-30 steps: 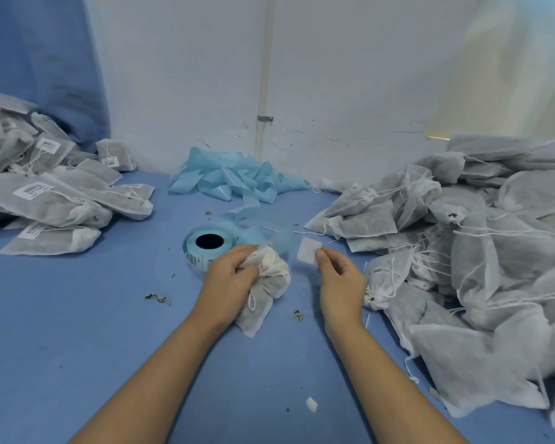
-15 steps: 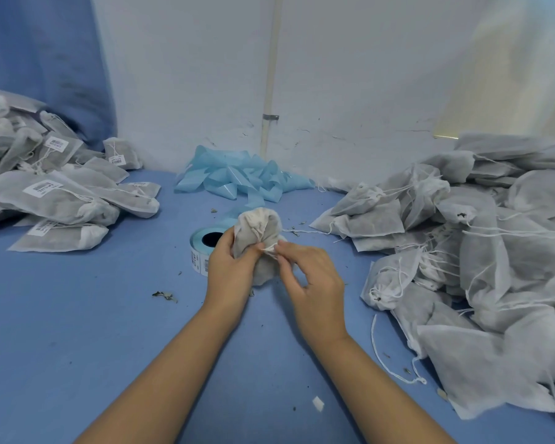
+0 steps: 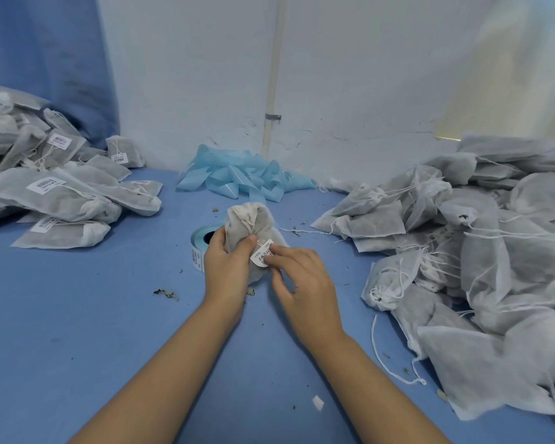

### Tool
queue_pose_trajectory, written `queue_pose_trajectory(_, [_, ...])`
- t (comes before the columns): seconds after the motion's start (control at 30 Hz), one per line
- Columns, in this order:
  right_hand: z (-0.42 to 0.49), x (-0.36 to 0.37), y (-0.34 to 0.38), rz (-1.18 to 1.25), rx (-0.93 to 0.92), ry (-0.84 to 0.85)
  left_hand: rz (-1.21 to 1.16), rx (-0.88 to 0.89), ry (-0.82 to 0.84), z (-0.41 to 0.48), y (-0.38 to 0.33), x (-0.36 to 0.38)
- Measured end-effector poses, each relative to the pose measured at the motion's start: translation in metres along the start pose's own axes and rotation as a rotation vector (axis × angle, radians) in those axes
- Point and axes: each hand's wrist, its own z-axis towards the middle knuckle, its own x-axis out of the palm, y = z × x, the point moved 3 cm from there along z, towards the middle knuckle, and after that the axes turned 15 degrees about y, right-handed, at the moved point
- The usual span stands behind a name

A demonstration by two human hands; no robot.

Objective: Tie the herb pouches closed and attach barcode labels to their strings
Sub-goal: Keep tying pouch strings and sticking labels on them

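Note:
A white herb pouch [image 3: 246, 221] stands upright at the table's middle, its gathered mouth at the top. My left hand [image 3: 226, 266] grips the pouch round its lower half. A white barcode label [image 3: 262, 253] sits against the pouch where its string hangs down. My right hand [image 3: 297, 277] pinches this label between thumb and fingertips. The roll of blue-backed labels [image 3: 200, 248] lies just behind my left hand, partly hidden by it.
A pile of labelled pouches [image 3: 48, 193] lies at the left. A larger heap of pouches with loose strings [image 3: 481, 251] fills the right side. Crumpled blue backing strip [image 3: 241, 177] lies by the wall. Herb crumbs [image 3: 165, 293] and a paper scrap [image 3: 318, 402] dot the blue table.
The pouch went from lying on the table to held upright. My right hand carried the peeled label from the roll to the pouch's string and now pinches it there.

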Motion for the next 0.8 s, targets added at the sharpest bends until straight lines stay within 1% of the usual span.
queue_pose_trajectory(0.1, [0.0, -0.001, 0.002, -0.099, 0.039, 0.018, 0.016, 0.004, -0.013, 0.0, -0.002, 0.0])
queue_pose_trajectory(0.17, [0.0, -0.001, 0.002, -0.049, 0.07, 0.007, 0.036, 0.008, -0.013, -0.002, -0.005, -0.001])
queue_pose_trajectory(0.23, [0.001, -0.001, -0.002, 0.131, 0.175, -0.001, 0.057, 0.014, 0.015, -0.004, -0.007, 0.0])
queue_pose_trajectory(0.3, [0.001, 0.0, -0.008, 0.411, 0.349, 0.0, 0.058, 0.008, 0.075, -0.007, -0.009, 0.003])
queue_pose_trajectory(0.37, [0.001, 0.005, -0.014, 0.716, 0.55, 0.045, 0.038, -0.023, 0.143, -0.009, -0.009, 0.007])
queue_pose_trajectory(0.4, [0.0, 0.008, -0.017, 0.849, 0.619, 0.082, 0.021, -0.046, 0.169, -0.009, -0.008, 0.008])
queue_pose_trajectory(0.47, [-0.002, 0.01, -0.021, 1.054, 0.7, 0.116, -0.026, -0.102, 0.215, -0.01, -0.006, 0.01])
queue_pose_trajectory(0.53, [-0.003, 0.01, -0.024, 1.231, 0.731, 0.048, -0.09, -0.163, 0.291, -0.01, -0.001, 0.011])
queue_pose_trajectory(0.57, [-0.003, 0.009, -0.026, 1.295, 0.742, 0.008, -0.101, -0.194, 0.34, -0.011, 0.002, 0.011])
queue_pose_trajectory(0.63, [-0.002, 0.009, -0.028, 1.345, 0.75, -0.032, -0.075, -0.236, 0.422, -0.013, 0.008, 0.013])
queue_pose_trajectory(0.7, [-0.002, 0.011, -0.028, 1.359, 0.759, -0.038, -0.066, -0.257, 0.44, -0.012, 0.011, 0.013])
queue_pose_trajectory(0.8, [-0.001, 0.012, -0.029, 1.409, 0.757, -0.045, -0.112, -0.295, 0.434, -0.011, 0.011, 0.01])
